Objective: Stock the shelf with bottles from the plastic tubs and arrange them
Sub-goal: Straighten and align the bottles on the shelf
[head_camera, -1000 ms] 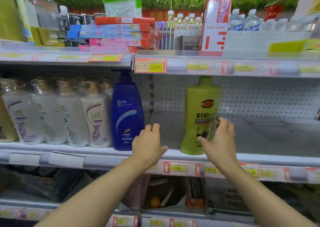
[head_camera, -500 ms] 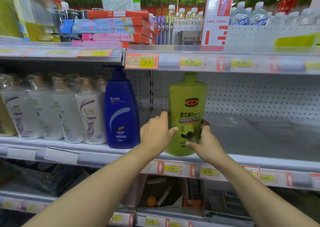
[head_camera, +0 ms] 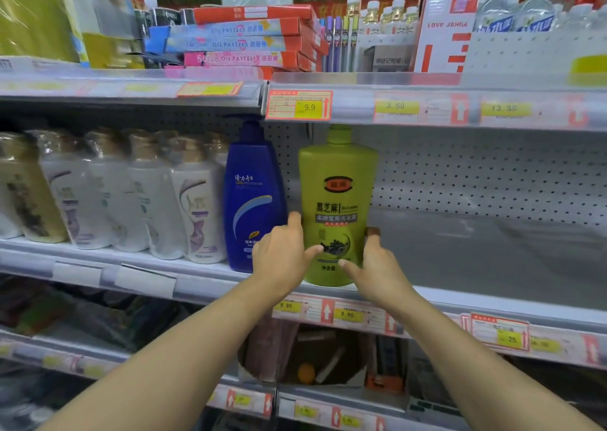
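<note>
A tall green bottle [head_camera: 338, 184] stands upright on the middle shelf [head_camera: 492, 299], close to a dark blue pump bottle [head_camera: 253, 200] on its left. My left hand [head_camera: 282, 256] grips the green bottle's lower left side, thumb across its front. My right hand [head_camera: 374, 263] grips its lower right side, fingers wrapped behind. Both hands hold it near the shelf's front edge.
Several white bottles [head_camera: 193, 207] fill the shelf left of the blue one. Bare shelf surface stretches to the right [head_camera: 492, 250]. The upper shelf carries pastel boxes [head_camera: 236, 43] and water bottles [head_camera: 525, 13]. A lower shelf holds dark goods [head_camera: 312, 358]. Price tags [head_camera: 299, 105] line the edges.
Both hands closed in on the green bottle and now grip it from either side. The bottle has shifted left, nearer the blue bottle.
</note>
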The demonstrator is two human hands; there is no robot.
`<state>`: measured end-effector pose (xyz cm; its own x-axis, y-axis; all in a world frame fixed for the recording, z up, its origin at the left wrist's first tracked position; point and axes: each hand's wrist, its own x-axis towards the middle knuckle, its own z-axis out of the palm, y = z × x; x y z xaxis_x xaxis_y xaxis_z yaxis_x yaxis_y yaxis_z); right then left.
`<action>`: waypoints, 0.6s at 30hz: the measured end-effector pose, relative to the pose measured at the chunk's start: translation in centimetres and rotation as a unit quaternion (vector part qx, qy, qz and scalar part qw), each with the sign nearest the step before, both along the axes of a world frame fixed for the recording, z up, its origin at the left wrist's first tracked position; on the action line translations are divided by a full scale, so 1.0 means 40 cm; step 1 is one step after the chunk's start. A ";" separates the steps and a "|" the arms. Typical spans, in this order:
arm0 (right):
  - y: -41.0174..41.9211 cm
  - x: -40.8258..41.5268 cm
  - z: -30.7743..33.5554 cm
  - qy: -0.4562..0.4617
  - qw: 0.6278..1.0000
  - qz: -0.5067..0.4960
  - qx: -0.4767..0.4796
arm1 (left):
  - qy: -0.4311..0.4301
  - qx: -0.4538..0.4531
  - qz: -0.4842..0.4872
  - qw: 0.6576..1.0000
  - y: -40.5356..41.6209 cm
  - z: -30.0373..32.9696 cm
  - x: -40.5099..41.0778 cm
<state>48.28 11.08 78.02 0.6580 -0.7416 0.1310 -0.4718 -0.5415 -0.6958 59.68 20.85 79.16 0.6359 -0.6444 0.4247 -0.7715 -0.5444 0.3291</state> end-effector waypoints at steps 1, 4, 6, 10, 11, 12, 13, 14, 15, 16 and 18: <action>0.002 0.005 0.000 0.007 1.000 -0.003 -0.004 | -0.015 0.004 0.007 1.000 0.002 0.000 0.003; 0.007 0.016 -0.005 0.018 1.000 -0.005 -0.021 | -0.056 0.006 0.023 0.998 0.008 0.000 0.017; 0.009 0.021 -0.007 0.020 0.999 -0.007 -0.031 | -0.068 0.011 0.027 0.997 0.010 0.002 0.026; 0.007 0.026 -0.009 0.010 0.999 -0.013 -0.032 | -0.069 0.010 0.023 0.997 0.006 0.003 0.033; 0.006 0.026 -0.009 0.009 0.999 -0.015 -0.034 | -0.068 0.010 0.021 0.997 0.004 0.003 0.033; 0.006 0.027 -0.010 0.009 0.999 -0.016 -0.036 | -0.067 0.011 0.020 0.997 0.002 0.001 0.034; 0.006 0.028 -0.010 0.010 0.999 -0.016 -0.038 | -0.065 0.013 0.020 0.998 0.001 0.001 0.034; 0.006 0.028 -0.009 0.013 0.999 -0.016 -0.040 | -0.065 0.016 0.023 0.998 0.000 0.000 0.034; 0.007 0.028 -0.008 0.018 0.999 -0.015 -0.042 | -0.067 0.019 0.026 0.997 0.000 0.001 0.035; 0.007 0.025 -0.007 0.026 0.999 -0.013 -0.044 | -0.071 0.024 0.029 0.997 0.000 0.002 0.035; 0.005 0.015 -0.009 0.048 0.997 -0.009 -0.055 | -0.086 0.039 0.029 0.995 0.005 0.004 0.036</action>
